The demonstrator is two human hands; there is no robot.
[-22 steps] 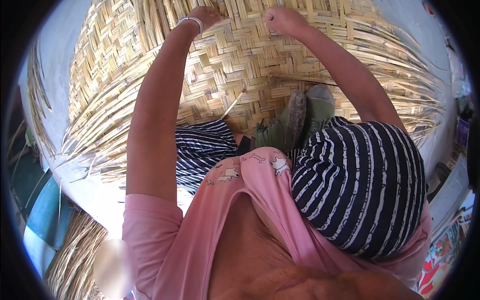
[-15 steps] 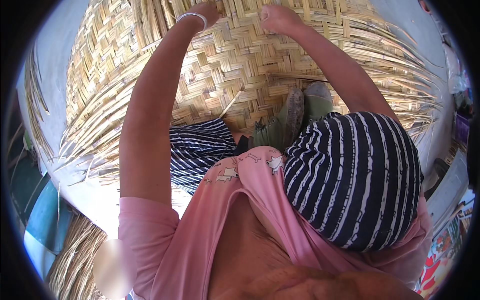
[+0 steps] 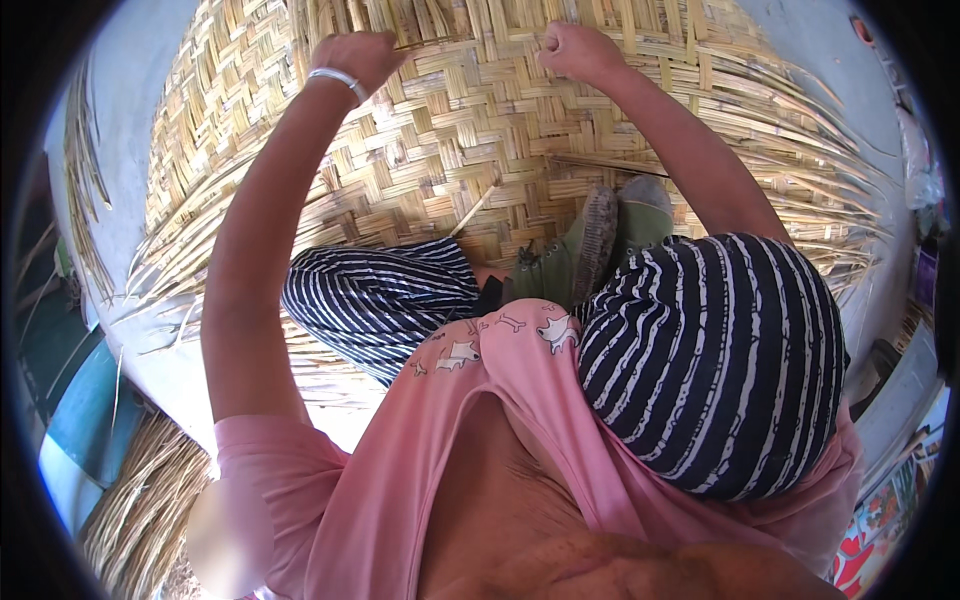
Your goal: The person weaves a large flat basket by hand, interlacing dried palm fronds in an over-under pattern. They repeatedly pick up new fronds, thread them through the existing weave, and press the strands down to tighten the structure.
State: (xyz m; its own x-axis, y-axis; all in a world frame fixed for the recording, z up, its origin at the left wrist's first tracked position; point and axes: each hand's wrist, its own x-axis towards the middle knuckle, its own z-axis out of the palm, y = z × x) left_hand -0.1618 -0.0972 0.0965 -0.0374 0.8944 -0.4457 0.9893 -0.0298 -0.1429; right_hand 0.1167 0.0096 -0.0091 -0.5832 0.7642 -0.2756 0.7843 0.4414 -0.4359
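Observation:
A large woven mat [image 3: 440,150] of pale yellow-green flat strips spreads under me, with loose strip ends along its sides. Over its far left part, my left hand [image 3: 358,62], with a silvery bangle on the wrist, is closed, and a thin strip [image 3: 425,43] runs rightward from its fingers. To the right of it, my right hand [image 3: 583,53] is curled into a pinch just over the weave. Whatever lies between its fingertips is too small to make out. Upright unwoven strips [image 3: 400,15] cross the mat's far edge beyond the hands.
My green shoes [image 3: 590,235] and striped trouser legs [image 3: 710,350] rest on the near part of the mat. A loose stick [image 3: 475,210] lies close to the shoes. Bundled dry stalks [image 3: 145,500] lie at lower left, beside a blue object [image 3: 90,430]. Loose strips [image 3: 85,180] lie at far left.
My left hand has moved left and nearer to me, away from the right hand. My right hand has shifted slightly right and nearer. The view has shifted a little.

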